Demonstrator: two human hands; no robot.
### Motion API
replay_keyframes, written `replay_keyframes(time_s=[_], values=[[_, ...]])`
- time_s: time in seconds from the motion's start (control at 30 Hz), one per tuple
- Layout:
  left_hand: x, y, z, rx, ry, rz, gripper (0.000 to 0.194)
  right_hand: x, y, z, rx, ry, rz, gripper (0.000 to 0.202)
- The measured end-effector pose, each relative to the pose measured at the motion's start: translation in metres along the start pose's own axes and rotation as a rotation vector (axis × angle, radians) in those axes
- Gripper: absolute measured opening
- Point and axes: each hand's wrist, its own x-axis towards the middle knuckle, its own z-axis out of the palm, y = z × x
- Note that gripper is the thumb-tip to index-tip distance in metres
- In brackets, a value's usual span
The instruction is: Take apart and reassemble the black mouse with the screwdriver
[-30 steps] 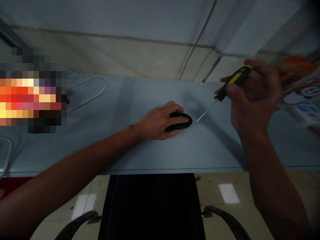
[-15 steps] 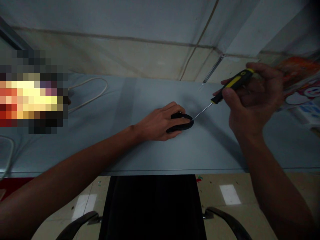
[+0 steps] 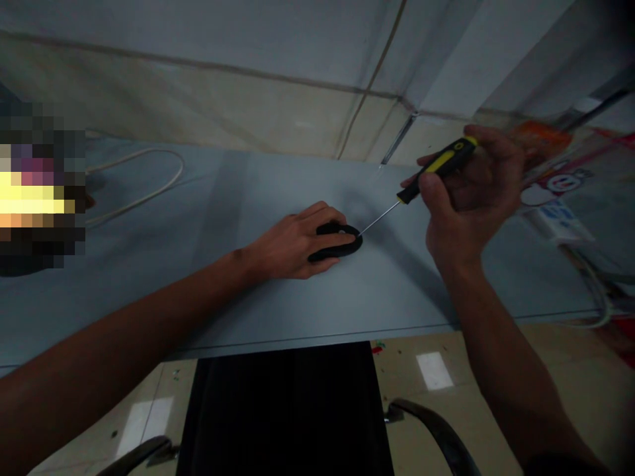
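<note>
A black computer mouse [image 3: 325, 251] lies on the grey-blue tabletop [image 3: 297, 307]. My left hand [image 3: 310, 241] grips it, with fingers on both sides and one finger stretched across it toward its right end. In my right hand [image 3: 466, 182] is a black and yellow screwdriver [image 3: 439, 168], held at a slant by the handle. Its thin metal shaft runs down to the right end of the mouse, close to my left fingertip. Whether the tip sits in a screw is too small to tell.
A pale cable [image 3: 176, 175] loops on the table at the left, beside a blurred-out patch. On the right are an orange packet [image 3: 540, 140] and a white and blue box [image 3: 560, 218]. The tiled wall [image 3: 278, 106] borders the table's back; a black chair [image 3: 282, 410] stands at the front edge.
The whole view has shifted, so the hands and table appear further left and more shows at the right. Both hands keep their hold on the mouse and screwdriver.
</note>
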Motion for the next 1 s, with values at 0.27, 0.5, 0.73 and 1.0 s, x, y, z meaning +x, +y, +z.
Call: replay_keyframes(time_s=[0.27,0.5,0.73,1.0], values=[[0.0009,0.0006,-0.0011,0.012,0.000,0.011,0.034,-0.0016,-0.0042,-0.0015,-0.032,-0.036,0.052,0.048],[0.0013,0.0009,-0.0014,0.013,-0.003,0.021,0.035,-0.0025,-0.0024,-0.0008,-0.050,-0.040,0.016,0.052],[0.0008,0.0011,-0.0011,0.004,-0.015,0.004,0.036,-0.0021,-0.0026,-0.0006,-0.096,-0.048,-0.027,0.048],[0.0005,0.0006,-0.0006,0.009,-0.014,0.014,0.037,-0.0023,-0.0096,0.0001,-0.116,-0.068,-0.024,0.048]])
